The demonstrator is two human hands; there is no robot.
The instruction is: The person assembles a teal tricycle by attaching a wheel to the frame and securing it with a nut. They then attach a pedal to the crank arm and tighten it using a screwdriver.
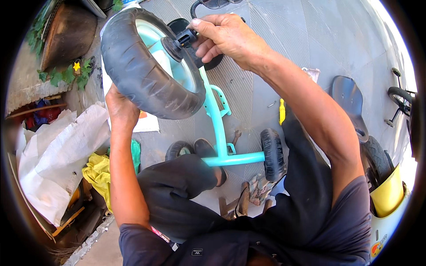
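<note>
A child's tricycle with a turquoise frame [216,119] stands between my knees, its large front wheel [153,66] raised toward me. The wheel has a thick black tyre and a pale turquoise hub. My left hand [120,108] grips the wheel from its left side; the fingers are hidden behind the tyre. At the hub's right, a black slotted pedal crank [184,39] sticks out. My right hand [228,40] has its thumb and bent fingers closed at the outer end of that crank. Lower down are the small right rear wheel [273,153] and the left rear wheel [178,150].
On the grey floor lie a yellow-handled tool [282,111], a wrench [237,137] and a screw [271,105]. A black plastic seat [348,102] is at right, near a yellow container [387,193]. White sheeting [62,155] and a yellow cloth [98,175] lie at left.
</note>
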